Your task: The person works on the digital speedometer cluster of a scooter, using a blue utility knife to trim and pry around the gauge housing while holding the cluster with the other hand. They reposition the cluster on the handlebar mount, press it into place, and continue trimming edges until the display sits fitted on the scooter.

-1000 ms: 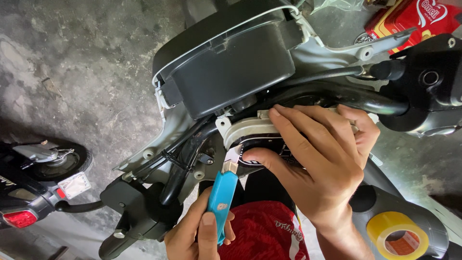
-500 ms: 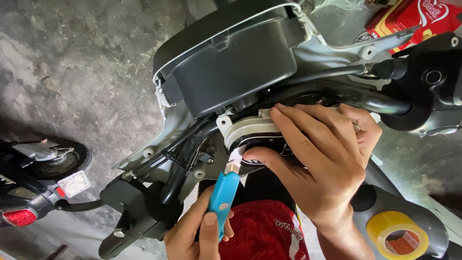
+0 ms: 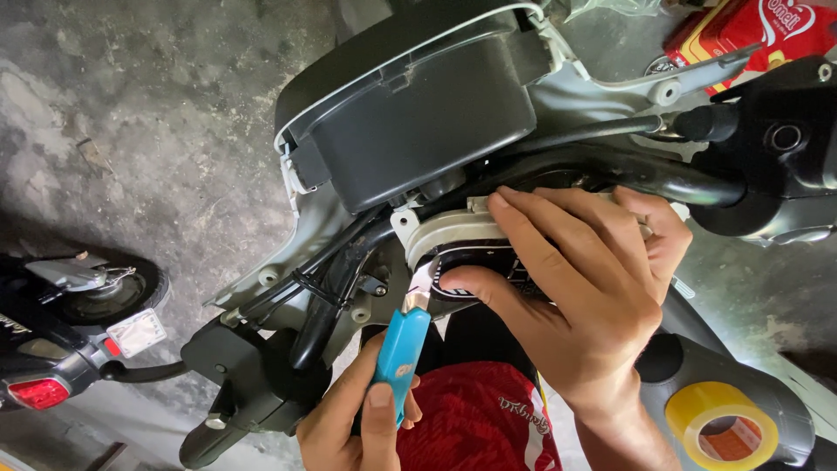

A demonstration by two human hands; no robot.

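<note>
Barely shifted, two hands: left [image 3: 362, 417] gripping one blue cutter [image 3: 399, 353], right [image 3: 580, 288] pressing one white housing [image 3: 449, 234].

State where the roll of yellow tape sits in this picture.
In the head view the roll of yellow tape lies at the bottom right, on a dark scooter panel, just right of the right hand.

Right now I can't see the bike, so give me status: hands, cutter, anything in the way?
Left hand holds blue cutter, blade at white housing. Right hand presses housing. Black cables alongside.
</note>
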